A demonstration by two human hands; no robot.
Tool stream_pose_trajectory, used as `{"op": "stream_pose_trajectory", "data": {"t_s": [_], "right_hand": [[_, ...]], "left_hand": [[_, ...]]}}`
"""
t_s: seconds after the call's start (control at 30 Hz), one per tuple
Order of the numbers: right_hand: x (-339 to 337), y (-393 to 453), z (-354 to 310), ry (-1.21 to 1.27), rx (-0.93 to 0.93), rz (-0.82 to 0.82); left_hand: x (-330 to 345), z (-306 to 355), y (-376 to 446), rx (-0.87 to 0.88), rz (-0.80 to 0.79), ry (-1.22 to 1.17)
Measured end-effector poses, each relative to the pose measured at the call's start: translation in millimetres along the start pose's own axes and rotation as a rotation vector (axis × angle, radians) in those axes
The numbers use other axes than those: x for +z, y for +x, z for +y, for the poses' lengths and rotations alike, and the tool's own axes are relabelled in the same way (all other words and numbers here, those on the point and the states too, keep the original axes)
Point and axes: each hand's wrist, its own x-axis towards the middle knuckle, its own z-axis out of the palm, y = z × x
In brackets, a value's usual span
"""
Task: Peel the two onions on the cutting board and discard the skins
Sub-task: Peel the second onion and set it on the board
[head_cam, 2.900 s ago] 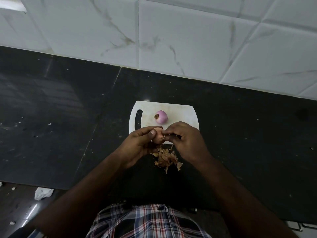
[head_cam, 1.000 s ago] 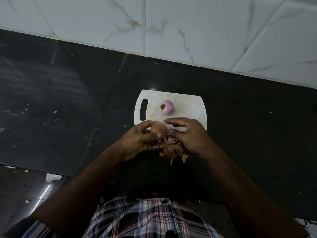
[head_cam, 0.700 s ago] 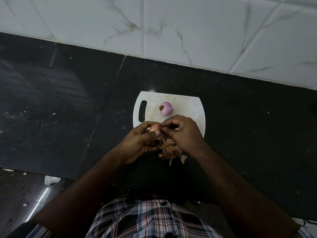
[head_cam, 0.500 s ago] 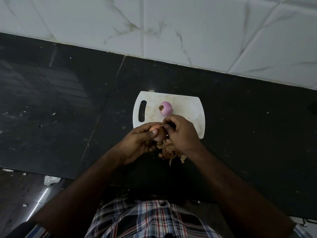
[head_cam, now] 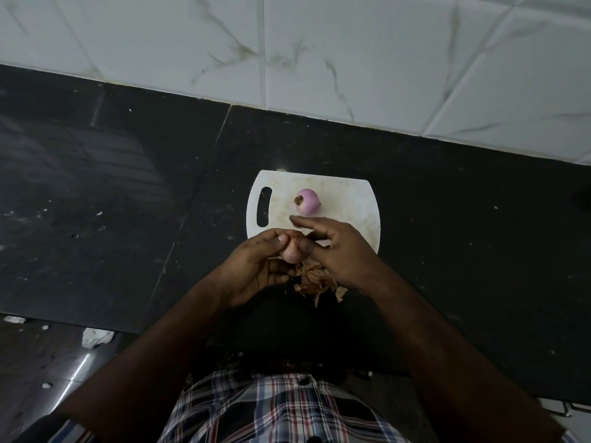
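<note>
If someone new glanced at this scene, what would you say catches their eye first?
Probably the white cutting board bright against the black counter, with a peeled pink onion lying on it. Just in front, the left hand holds a second onion while the right hand works at it, above a heap of brown skins on the counter.

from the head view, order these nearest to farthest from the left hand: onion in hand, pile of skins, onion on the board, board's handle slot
Measured from the left hand:
1. Held onion, gripped in its fingers.
2. Pile of skins, just to its right on the counter.
3 and 4. Handle slot, straight beyond the hand, and peeled onion, beyond and rightward on the cutting board: too close to call.
</note>
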Motion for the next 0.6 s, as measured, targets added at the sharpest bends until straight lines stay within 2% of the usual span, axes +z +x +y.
{"op": "stream_pose_trajectory", "data": {"t_s": [0.1, 0.33, 0.6], "right_hand": [[5.0, -1.2, -0.1, 0.004, -0.006, 0.016], [14.0, -7.8, -0.1, 0.033, -0.024, 0.041], [17.8, -10.6, 11.1, 0.101, 0.009, -0.018]], "left_hand": [[1.0, -0.9, -0.4, 0.036, 0.037, 0.057], [5.2, -2.6, 6.6, 0.105, 0.248, 0.184], [6.2, -15.0, 14.2, 0.058, 0.463, 0.200]]}}
